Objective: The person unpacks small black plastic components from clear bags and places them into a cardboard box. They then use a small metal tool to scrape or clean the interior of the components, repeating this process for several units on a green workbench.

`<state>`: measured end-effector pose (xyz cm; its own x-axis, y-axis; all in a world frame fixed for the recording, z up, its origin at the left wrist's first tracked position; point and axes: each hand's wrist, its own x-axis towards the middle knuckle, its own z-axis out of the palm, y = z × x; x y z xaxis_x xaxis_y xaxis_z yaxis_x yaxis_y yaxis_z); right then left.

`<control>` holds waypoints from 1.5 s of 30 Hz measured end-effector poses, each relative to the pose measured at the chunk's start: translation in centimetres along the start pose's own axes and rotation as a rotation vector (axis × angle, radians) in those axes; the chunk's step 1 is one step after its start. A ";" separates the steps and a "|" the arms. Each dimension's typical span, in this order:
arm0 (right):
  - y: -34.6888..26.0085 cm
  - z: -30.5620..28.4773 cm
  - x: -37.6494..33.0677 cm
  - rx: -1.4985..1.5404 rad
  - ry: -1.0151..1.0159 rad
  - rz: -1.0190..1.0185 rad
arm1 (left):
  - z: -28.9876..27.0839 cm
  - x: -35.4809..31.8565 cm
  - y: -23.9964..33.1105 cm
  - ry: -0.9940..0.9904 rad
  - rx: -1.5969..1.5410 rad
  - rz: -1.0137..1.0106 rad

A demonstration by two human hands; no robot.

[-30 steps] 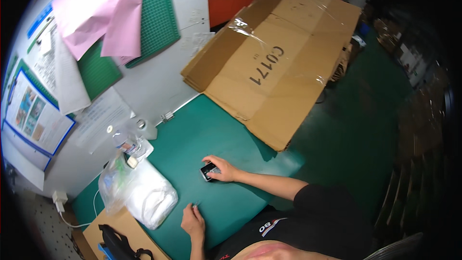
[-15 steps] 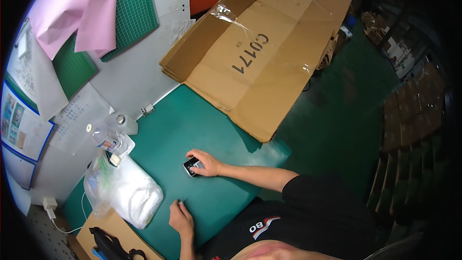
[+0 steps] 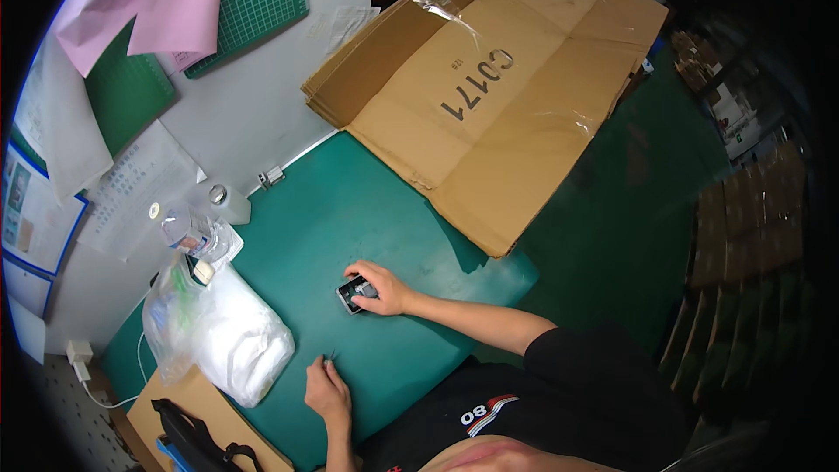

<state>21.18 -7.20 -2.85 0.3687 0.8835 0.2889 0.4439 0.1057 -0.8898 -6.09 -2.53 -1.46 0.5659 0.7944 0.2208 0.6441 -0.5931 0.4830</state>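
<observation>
On the green table (image 3: 323, 201), my right hand (image 3: 389, 290) is closed round a small black boxy device with a grey rim (image 3: 348, 301). Its dark inner side faces up, and pale small parts show within it. The fingers cover its far and right sides. Nearer to me and further left, my left hand (image 3: 327, 392) is in a pinch. Something thin and dark pokes out at the fingertips, too small to name. The two hands are apart, and the left one does not touch the device.
A large flattened cardboard box (image 3: 524, 114) overhangs the table's far right. To the left are a white plastic bag (image 3: 240, 341), a clear bottle (image 3: 188, 232), a white container (image 3: 229, 205) and a black strapped item (image 3: 197, 437) on brown board. A grey partition (image 3: 253, 96) stands behind.
The whole view has shifted a little. The device is turned slightly in my right hand, so more of its inside shows. My left hand keeps its pinch in about the same place.
</observation>
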 end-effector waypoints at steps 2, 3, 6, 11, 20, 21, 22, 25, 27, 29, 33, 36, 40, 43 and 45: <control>0.0 0.0 -0.1 0.005 0.002 0.014 | 0.1 0.0 0.1 0.000 -0.004 -0.005; 0.2 0.1 0.0 0.003 0.004 0.006 | 0.1 0.0 0.1 -0.005 0.004 -0.010; 0.2 0.1 0.0 0.017 0.011 0.008 | 0.1 0.0 0.0 -0.018 0.016 -0.020; 0.1 0.1 0.0 0.019 0.011 0.001 | -0.2 0.2 0.3 -0.034 0.014 -0.034; -0.1 -0.1 0.2 -0.015 -0.017 0.027 | -0.2 0.2 0.1 -0.103 -0.021 -0.103; -0.2 -0.2 0.3 -0.015 -0.021 0.027 | -0.3 0.2 0.1 -0.105 -0.021 -0.100; -0.2 -0.2 0.3 -0.009 -0.010 0.021 | -0.3 0.3 0.1 -0.107 -0.022 -0.097; -0.2 0.0 0.4 0.004 0.009 0.009 | 0.0 0.2 -0.3 -0.078 -0.007 -0.066; -0.3 -0.1 0.5 -0.005 -0.002 0.015 | 0.1 0.2 -0.5 -0.066 -0.003 -0.052; -0.4 -0.2 0.5 0.012 -0.007 0.031 | 0.2 0.1 -0.6 -0.070 -0.010 -0.055; -0.2 -0.2 0.6 0.016 -0.020 0.033 | 0.2 0.3 -0.6 -0.074 0.001 -0.041; -0.1 -0.3 0.6 0.013 -0.011 0.009 | 0.2 0.2 -0.7 -0.083 -0.008 -0.048; 0.0 -0.3 0.8 0.013 -0.020 0.014 | 0.2 0.2 -0.7 -0.103 -0.003 -0.059; -0.2 -0.4 0.7 0.027 -0.027 0.027 | -0.1 0.3 -0.5 -0.124 -0.006 -0.067; -0.3 -0.4 0.7 0.035 -0.033 0.026 | -0.1 0.2 -0.6 -0.133 -0.009 -0.072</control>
<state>21.60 -6.76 -2.27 0.3522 0.9008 0.2540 0.4058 0.0976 -0.9087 -6.43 -2.02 -1.62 0.5818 0.8101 0.0717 0.6812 -0.5336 0.5012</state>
